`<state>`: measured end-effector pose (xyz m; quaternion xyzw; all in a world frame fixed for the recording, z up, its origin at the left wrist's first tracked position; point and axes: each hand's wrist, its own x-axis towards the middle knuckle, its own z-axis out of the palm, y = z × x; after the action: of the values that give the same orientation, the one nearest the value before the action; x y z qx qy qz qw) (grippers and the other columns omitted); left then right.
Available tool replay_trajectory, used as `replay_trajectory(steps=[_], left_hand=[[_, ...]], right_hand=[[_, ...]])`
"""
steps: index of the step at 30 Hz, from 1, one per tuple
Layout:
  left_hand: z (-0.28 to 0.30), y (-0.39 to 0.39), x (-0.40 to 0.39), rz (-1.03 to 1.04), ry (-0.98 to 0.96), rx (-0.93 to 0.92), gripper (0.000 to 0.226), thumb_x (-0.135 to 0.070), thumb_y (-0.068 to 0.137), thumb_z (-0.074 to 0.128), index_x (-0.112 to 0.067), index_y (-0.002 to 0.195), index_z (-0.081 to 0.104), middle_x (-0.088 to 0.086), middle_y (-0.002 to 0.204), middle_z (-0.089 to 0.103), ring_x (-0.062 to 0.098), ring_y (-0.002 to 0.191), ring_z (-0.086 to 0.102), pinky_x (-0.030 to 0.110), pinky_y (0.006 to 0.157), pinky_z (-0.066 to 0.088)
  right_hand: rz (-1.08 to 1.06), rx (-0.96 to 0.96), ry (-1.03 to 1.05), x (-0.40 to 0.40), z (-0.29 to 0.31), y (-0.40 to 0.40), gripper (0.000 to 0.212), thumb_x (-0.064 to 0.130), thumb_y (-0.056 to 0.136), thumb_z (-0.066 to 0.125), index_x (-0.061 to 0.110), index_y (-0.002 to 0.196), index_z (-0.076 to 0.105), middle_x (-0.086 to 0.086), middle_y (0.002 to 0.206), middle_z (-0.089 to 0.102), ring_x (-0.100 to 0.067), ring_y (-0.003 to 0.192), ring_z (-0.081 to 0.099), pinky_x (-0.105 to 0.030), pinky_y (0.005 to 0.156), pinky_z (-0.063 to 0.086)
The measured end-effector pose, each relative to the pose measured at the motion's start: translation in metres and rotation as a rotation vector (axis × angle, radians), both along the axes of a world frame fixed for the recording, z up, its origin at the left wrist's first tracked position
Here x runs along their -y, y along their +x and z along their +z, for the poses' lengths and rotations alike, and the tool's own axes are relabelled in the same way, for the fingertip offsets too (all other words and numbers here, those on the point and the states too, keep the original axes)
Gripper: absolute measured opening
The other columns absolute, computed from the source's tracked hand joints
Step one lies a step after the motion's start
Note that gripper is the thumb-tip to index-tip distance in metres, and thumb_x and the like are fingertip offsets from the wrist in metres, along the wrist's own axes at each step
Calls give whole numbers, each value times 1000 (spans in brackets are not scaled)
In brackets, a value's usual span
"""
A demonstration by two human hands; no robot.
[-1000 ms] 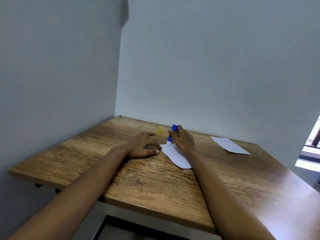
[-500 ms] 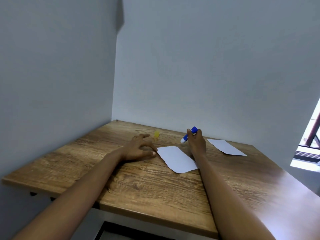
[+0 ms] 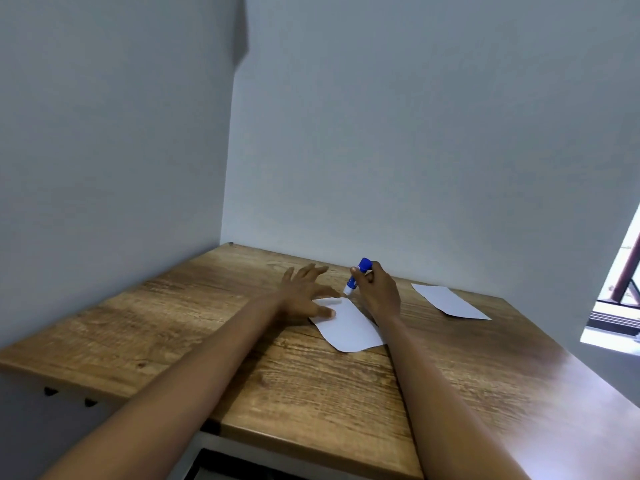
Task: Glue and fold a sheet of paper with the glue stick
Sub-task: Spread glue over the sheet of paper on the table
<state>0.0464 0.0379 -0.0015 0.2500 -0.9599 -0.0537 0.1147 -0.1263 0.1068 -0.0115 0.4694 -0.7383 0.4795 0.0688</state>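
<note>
Between the two hands on the wooden tabletop [image 3: 145,327] lay a small white sheet of paper [image 3: 349,327]. The left hand [image 3: 304,296], flat with fingers spread, pressed its near-left corner. The right hand [image 3: 379,289] gripped a blue glue stick [image 3: 356,276], tilted, its white tip just above the sheet's far corner. A second white sheet [image 3: 448,301] lay well apart to the right.

Bench [image 3: 311,393]: wood-grain top set into a corner between two pale walls, dark brackets under its left edge. On it: one white sheet of paper [image 3: 349,329] near the middle, with the left hand [image 3: 306,296] resting flat on its left edge; a second white sheet [image 3: 448,301] well apart, far right
</note>
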Motion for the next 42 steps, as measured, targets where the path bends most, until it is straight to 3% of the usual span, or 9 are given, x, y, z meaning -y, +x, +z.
replay_trajectory(steps=[4,11,30,42], left_hand=[[-8,-7,3,0,66,53,50,-62,86,45,-47,133,42,-2,160,-4,18,145,-17,53,112,-15],[-9,-4,3,10,83,46,51,-64,85,46,-47,133,43,-2,160,-4,19,145,-18,53,111,-17],[-11,-4,-2,56,73,41,52,-66,83,45,-47,132,44,-1,160,-5,21,146,-16,57,110,-16],[-10,5,8,178,16,62,55,-69,83,41,-47,133,41,2,160,-5,25,146,-13,59,109,-17]], right_hand=[[-44,-53,-13,2,2,-3,33,46,87,58,13,87,57,-2,80,57,-21,77,56,-38,69,45],[-49,-124,-16,0,3,5,42,48,83,63,10,98,66,-7,98,62,-22,96,53,-40,83,42],[-87,-124,37,-4,6,11,52,49,79,67,8,110,67,-9,113,64,-25,109,51,-39,85,40],[-104,-112,34,-5,6,9,51,51,78,68,9,106,69,-7,108,65,-24,107,52,-41,87,40]])
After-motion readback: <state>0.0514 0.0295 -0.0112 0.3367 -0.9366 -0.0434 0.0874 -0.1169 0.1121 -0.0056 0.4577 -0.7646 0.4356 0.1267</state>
